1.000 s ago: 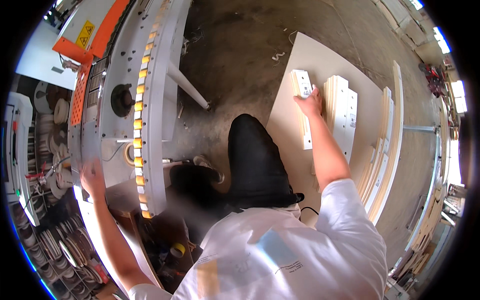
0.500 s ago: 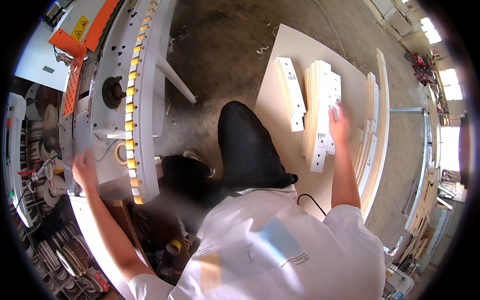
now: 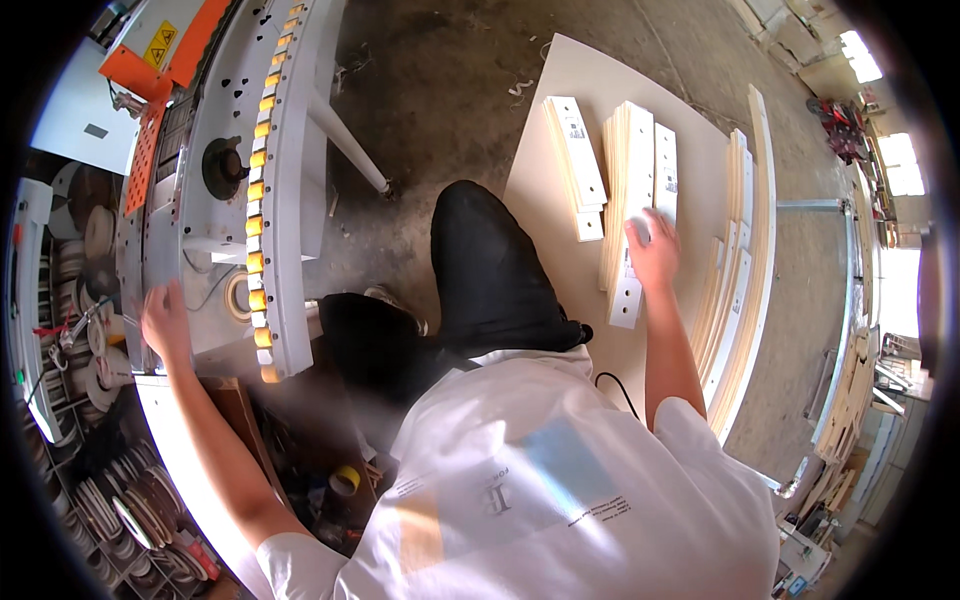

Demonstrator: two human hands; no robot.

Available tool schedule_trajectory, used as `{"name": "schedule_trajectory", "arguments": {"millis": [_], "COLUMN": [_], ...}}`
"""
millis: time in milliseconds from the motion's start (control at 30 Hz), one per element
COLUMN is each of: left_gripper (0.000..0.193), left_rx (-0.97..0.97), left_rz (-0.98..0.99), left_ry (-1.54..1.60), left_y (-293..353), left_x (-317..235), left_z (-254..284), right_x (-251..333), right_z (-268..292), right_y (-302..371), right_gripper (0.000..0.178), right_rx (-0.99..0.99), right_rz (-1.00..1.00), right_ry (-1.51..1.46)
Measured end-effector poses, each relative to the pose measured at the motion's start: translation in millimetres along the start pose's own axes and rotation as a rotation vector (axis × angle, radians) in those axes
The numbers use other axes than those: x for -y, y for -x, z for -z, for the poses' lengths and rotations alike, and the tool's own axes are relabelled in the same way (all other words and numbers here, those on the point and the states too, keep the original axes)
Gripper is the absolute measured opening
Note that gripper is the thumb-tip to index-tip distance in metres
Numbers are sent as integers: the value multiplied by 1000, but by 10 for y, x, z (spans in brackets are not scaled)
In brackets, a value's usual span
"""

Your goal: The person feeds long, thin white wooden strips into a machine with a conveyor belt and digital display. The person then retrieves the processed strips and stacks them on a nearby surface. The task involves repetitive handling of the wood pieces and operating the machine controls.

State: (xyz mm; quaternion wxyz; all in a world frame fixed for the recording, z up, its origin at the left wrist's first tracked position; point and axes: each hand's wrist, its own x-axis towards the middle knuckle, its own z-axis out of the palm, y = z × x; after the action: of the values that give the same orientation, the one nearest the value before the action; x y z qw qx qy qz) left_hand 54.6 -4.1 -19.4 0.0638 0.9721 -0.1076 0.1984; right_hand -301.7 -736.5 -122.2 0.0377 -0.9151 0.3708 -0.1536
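Note:
My right hand [image 3: 653,250] lies over the middle stack of narrow white boards [image 3: 622,205], fingers apart on the white top face. Right beside that stack is a shorter white board [image 3: 665,170], close to my fingertips. Another short stack of white boards [image 3: 573,160] with pale wood edges sits to the left. All rest on a large flat beige panel [image 3: 540,120]. Far to the left, my left hand [image 3: 166,322] is at the grey metal edge of a machine [image 3: 150,265]. Motion smears its fingers, so whether they hold anything is unclear.
A rail with yellow rollers [image 3: 256,225] runs along the machine's near side, with a slanted leg [image 3: 345,145] below. Longer strips [image 3: 765,260] lie along the panel's right edge. Rolls of edging tape [image 3: 130,510] fill a rack at lower left.
My right hand has shifted left and nearer to me, from beside the shorter board onto the middle stack. My left hand stays by the machine edge. The view has shifted slightly.

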Motion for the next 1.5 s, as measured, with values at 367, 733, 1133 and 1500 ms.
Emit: {"name": "schedule_trajectory", "arguments": {"millis": [367,733,1133,1500], "left_gripper": [45,43,43,35], "left_rx": [-43,-60,-32,-99], "left_rz": [-8,-25,-14,-64], "left_ry": [61,63,59,55], "left_y": [-8,18,18,32], "left_x": [-40,-52,-79,-172], "left_z": [-14,5,43,89], "right_x": [191,312,624,989], "right_z": [277,220,798,978], "right_y": [450,678,399,288], "right_gripper": [81,72,53,39], "right_rx": [26,-56,-263,-331], "right_rz": [-27,-135,253,719], "right_ry": [30,-102,-333,-498]}}
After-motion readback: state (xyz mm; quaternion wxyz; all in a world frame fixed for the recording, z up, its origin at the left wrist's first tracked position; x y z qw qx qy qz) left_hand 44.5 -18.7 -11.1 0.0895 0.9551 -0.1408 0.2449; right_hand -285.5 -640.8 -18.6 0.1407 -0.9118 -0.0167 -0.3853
